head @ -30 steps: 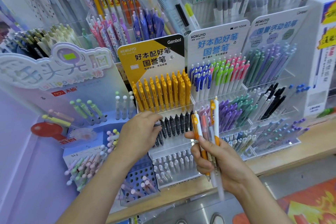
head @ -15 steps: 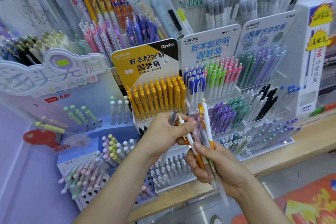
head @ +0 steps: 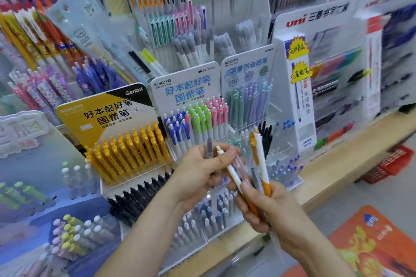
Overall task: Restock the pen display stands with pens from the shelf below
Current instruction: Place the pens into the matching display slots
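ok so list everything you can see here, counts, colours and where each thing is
yellow pens: many, yellow, left Kokuyo stand, top tier
black pens: one row, black, tier below the yellow pens
clip pens: many; blue, green, pink; middle Kokuyo stand
mechanical pencils: many, green and purple, right Kokuyo stand
uni stand: one, white, right of the Kokuyo stands
basket: one, red, floor at far right
grey pen: one, translucent grey, in left hand
bundle of pens: several, mostly orange and white, in right hand
left hand: holds grey pen
right hand: grips bundle of pens

Head camera — faces forward-down, close to pen stands (head: 101,112).
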The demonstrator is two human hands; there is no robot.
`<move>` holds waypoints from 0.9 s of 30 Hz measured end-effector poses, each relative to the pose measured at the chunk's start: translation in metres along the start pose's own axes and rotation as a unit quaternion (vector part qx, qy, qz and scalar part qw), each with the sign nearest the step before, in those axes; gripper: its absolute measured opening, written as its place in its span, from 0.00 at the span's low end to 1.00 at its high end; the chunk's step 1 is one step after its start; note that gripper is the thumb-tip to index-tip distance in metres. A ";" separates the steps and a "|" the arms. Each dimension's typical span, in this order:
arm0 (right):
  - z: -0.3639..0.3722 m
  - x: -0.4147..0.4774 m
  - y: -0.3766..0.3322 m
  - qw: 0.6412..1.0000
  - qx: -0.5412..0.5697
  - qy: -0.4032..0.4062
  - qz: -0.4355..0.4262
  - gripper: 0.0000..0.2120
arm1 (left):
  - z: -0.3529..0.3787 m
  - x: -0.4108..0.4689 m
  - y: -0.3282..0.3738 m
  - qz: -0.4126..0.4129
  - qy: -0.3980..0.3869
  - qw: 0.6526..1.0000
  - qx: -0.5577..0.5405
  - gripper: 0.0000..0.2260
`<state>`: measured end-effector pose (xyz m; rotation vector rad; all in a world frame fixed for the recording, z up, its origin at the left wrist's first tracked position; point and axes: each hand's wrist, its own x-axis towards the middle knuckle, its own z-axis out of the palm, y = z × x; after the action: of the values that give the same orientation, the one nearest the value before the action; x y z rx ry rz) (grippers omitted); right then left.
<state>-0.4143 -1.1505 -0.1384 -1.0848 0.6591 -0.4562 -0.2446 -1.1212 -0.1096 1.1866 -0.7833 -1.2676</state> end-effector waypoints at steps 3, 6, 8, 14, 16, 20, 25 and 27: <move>-0.044 -0.008 -0.017 1.000 -0.001 0.014 -0.009 0.15 | 0.044 0.025 -0.004 0.008 -0.013 1.000 0.008 0.08; -0.094 -0.016 -0.032 0.999 0.012 0.032 -0.007 0.11 | 0.091 0.052 -0.009 0.027 -0.016 0.999 -0.037 0.09; -0.136 -0.023 -0.045 0.998 0.033 0.044 -0.015 0.10 | 0.124 0.076 -0.010 0.034 -0.024 0.993 -0.113 0.10; -0.245 -0.034 -0.095 0.991 0.059 0.107 -0.057 0.12 | 0.220 0.146 0.007 0.089 -0.056 0.994 -0.040 0.14; -0.263 -0.033 -0.110 0.991 0.058 0.109 -0.058 0.16 | 0.234 0.161 0.020 0.123 -0.036 0.990 0.063 0.13; -0.301 -0.019 -0.139 0.990 0.072 0.101 -0.071 0.14 | 0.255 0.198 0.063 0.198 0.014 0.957 0.211 0.07; -0.342 0.015 -0.166 0.989 0.066 0.099 -0.086 0.11 | 0.261 0.245 0.109 0.291 0.101 0.901 0.305 0.07; -0.359 0.032 -0.175 0.986 0.070 0.113 -0.100 0.13 | 0.264 0.263 0.113 0.302 0.111 0.894 0.314 0.04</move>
<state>-0.6420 -1.4774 -0.0979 -0.9780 0.7087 -0.7961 -0.4106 -1.4470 0.0244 1.4013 -1.3167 -0.3501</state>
